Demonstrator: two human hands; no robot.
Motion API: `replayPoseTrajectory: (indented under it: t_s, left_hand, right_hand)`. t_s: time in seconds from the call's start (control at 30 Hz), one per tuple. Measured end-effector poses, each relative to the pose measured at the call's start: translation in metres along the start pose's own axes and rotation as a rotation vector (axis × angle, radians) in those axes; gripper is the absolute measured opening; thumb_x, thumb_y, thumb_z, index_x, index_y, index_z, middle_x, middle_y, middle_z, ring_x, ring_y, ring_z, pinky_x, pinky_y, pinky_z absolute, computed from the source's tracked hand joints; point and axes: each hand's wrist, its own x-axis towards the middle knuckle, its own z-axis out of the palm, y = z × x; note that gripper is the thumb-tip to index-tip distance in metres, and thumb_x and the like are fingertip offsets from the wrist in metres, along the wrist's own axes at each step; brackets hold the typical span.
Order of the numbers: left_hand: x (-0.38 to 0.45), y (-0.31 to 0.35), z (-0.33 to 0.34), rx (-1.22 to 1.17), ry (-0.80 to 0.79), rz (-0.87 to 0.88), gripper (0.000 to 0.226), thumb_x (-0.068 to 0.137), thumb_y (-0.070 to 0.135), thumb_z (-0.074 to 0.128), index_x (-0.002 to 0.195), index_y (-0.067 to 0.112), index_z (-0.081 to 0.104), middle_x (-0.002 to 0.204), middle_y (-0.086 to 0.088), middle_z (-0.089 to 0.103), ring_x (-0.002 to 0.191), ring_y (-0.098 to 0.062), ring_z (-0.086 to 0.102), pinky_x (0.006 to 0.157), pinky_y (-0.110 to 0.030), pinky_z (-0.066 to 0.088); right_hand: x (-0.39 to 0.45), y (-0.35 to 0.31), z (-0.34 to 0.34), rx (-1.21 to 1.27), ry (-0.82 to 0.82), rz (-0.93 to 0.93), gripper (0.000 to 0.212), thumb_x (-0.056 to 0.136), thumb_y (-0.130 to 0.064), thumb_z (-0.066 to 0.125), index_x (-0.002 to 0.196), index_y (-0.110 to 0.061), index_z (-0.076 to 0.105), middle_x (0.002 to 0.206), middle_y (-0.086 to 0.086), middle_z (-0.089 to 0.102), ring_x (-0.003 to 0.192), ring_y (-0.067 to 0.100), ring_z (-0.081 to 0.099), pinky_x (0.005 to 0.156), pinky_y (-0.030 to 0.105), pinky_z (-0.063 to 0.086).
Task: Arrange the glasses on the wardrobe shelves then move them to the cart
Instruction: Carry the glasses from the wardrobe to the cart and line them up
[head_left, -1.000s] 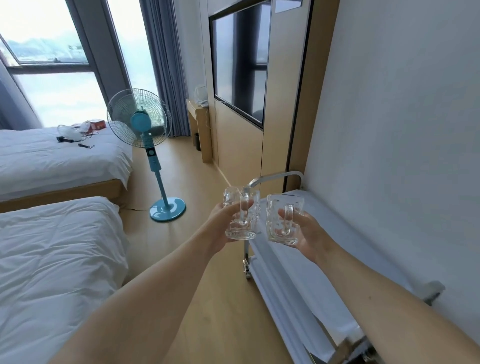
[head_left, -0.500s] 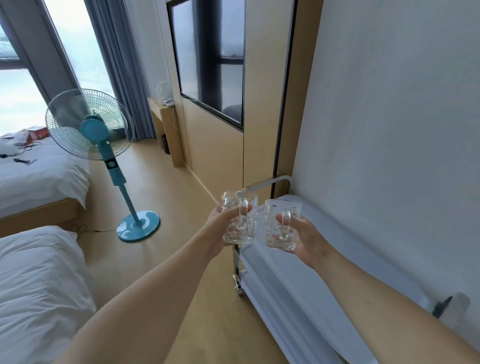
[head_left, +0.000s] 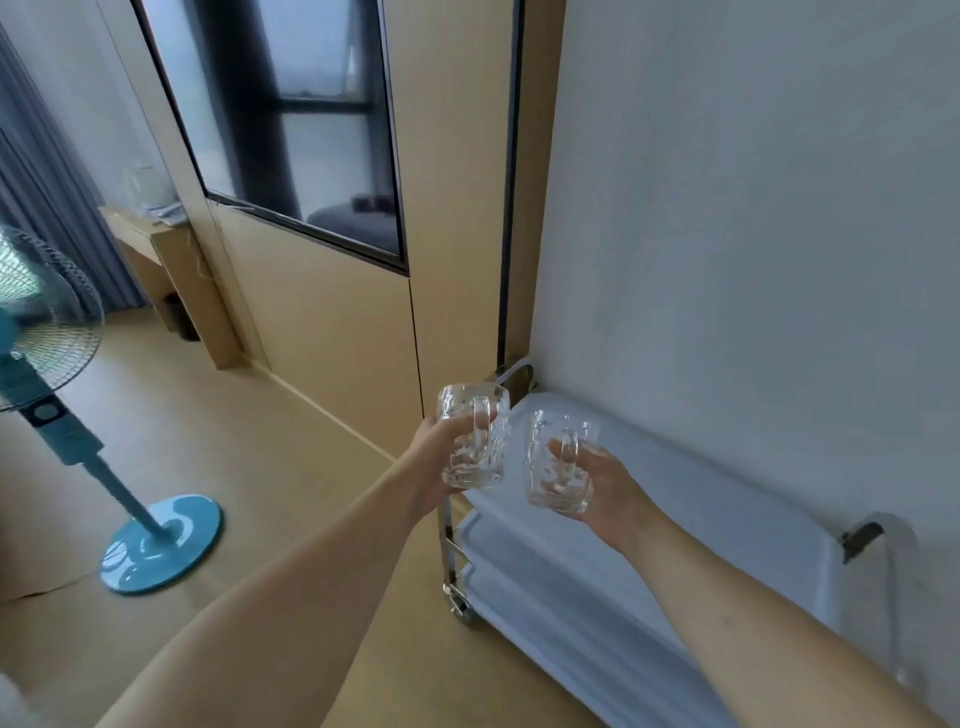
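Note:
I carry two clear glass mugs with handles, both upright. My left hand (head_left: 434, 457) grips the left mug (head_left: 470, 439) from its left side. My right hand (head_left: 602, 486) grips the right mug (head_left: 556, 460), with a finger showing through the glass. Both mugs hang above the far end of the white cart (head_left: 691, 525), which stands against the white wall and has a metal frame and two shelves. The left mug is over the cart's near corner post, the right one over the top shelf.
A blue standing fan (head_left: 62, 415) is on the wooden floor at the left. A wood panel with a dark wall screen (head_left: 291, 119) rises behind the cart. A small wooden desk (head_left: 156, 260) with a kettle is further back. The cart's handle (head_left: 878, 535) juts up at the right.
My view has swung right and come closer to the cart: the beds have left the frame and the fan has slid to the left edge. Both hands keep their mugs, now over the cart.

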Motion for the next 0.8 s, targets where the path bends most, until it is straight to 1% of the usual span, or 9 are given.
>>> replayPoseTrajectory:
  t_s: [0.07, 0.13, 0.2, 0.3, 0.4, 0.5, 0.57, 0.7, 0.8]
  left_hand:
    - [0.01, 0.002, -0.006, 0.007, -0.023, -0.017, 0.106, 0.055, 0.035, 0.091, 0.146, 0.009, 0.044, 0.117, -0.02, 0.058, 0.076, -0.028, 0.067, 0.072, -0.042, 0.057]
    - [0.024, 0.002, -0.014, 0.034, -0.046, -0.04, 0.102, 0.059, 0.036, 0.09, 0.146, 0.008, 0.045, 0.121, -0.02, 0.058, 0.081, -0.029, 0.066, 0.075, -0.043, 0.057]
    - [0.038, 0.0, -0.018, 0.038, -0.074, -0.059, 0.089, 0.066, 0.031, 0.087, 0.143, 0.006, 0.049, 0.12, -0.022, 0.062, 0.083, -0.032, 0.067, 0.076, -0.044, 0.057]
    - [0.06, -0.003, -0.019, 0.021, -0.101, -0.093, 0.062, 0.079, 0.02, 0.08, 0.135, 0.004, 0.057, 0.108, -0.022, 0.065, 0.085, -0.035, 0.064, 0.083, -0.052, 0.056]
    - [0.084, -0.007, -0.018, 0.036, -0.076, -0.12, 0.048, 0.083, 0.015, 0.075, 0.128, 0.004, 0.064, 0.108, -0.023, 0.066, 0.09, -0.036, 0.063, 0.093, -0.058, 0.053]
    - [0.106, -0.011, -0.015, 0.072, -0.116, -0.151, 0.042, 0.084, 0.02, 0.072, 0.124, 0.008, 0.067, 0.099, -0.017, 0.069, 0.086, -0.033, 0.064, 0.093, -0.053, 0.053]
    - [0.123, -0.015, -0.013, 0.084, -0.113, -0.173, 0.045, 0.082, 0.023, 0.074, 0.124, 0.009, 0.067, 0.1, -0.017, 0.068, 0.087, -0.032, 0.063, 0.094, -0.053, 0.053]
    - [0.166, -0.021, -0.005, 0.147, -0.087, -0.193, 0.083, 0.065, 0.033, 0.081, 0.139, 0.011, 0.053, 0.127, -0.02, 0.065, 0.096, -0.034, 0.067, 0.093, -0.051, 0.056]
    - [0.201, -0.026, 0.004, 0.174, -0.076, -0.222, 0.072, 0.083, 0.036, 0.079, 0.143, 0.014, 0.046, 0.135, -0.02, 0.06, 0.109, -0.034, 0.069, 0.098, -0.057, 0.053]
  right_hand:
    - [0.003, 0.002, 0.003, 0.002, 0.016, 0.0, 0.059, 0.068, -0.031, 0.087, 0.12, -0.013, 0.067, 0.115, 0.011, 0.066, 0.083, 0.029, 0.071, 0.085, 0.045, 0.059]
    - [0.007, 0.006, 0.007, 0.004, 0.053, 0.004, 0.068, 0.065, -0.032, 0.088, 0.126, -0.013, 0.064, 0.116, 0.008, 0.066, 0.08, 0.027, 0.073, 0.082, 0.044, 0.059]
    - [0.011, 0.011, 0.008, 0.009, 0.087, -0.001, 0.071, 0.061, -0.033, 0.09, 0.124, -0.014, 0.065, 0.115, 0.006, 0.067, 0.077, 0.026, 0.074, 0.082, 0.046, 0.061]
    - [0.02, 0.015, 0.006, 0.021, 0.141, 0.007, 0.061, 0.066, -0.031, 0.087, 0.121, -0.014, 0.067, 0.114, 0.007, 0.068, 0.076, 0.027, 0.072, 0.092, 0.052, 0.057]
    - [0.033, 0.018, 0.0, 0.057, 0.188, 0.017, 0.058, 0.067, -0.029, 0.087, 0.119, -0.014, 0.066, 0.111, 0.008, 0.069, 0.076, 0.027, 0.073, 0.083, 0.045, 0.06]
    - [0.052, 0.021, -0.01, 0.106, 0.222, 0.029, 0.046, 0.075, -0.025, 0.084, 0.117, -0.015, 0.068, 0.114, 0.009, 0.066, 0.076, 0.028, 0.072, 0.075, 0.041, 0.059]
    - [0.066, 0.023, -0.017, 0.122, 0.249, 0.04, 0.053, 0.075, -0.025, 0.085, 0.122, -0.014, 0.064, 0.114, 0.01, 0.065, 0.075, 0.029, 0.072, 0.076, 0.041, 0.059]
    - [0.1, 0.023, -0.033, 0.133, 0.265, 0.056, 0.057, 0.074, -0.029, 0.086, 0.124, -0.015, 0.06, 0.111, 0.011, 0.067, 0.076, 0.028, 0.071, 0.071, 0.037, 0.058]
    - [0.13, 0.02, -0.047, 0.15, 0.276, 0.063, 0.049, 0.074, -0.029, 0.086, 0.115, -0.016, 0.062, 0.104, 0.011, 0.069, 0.077, 0.028, 0.071, 0.072, 0.036, 0.057]
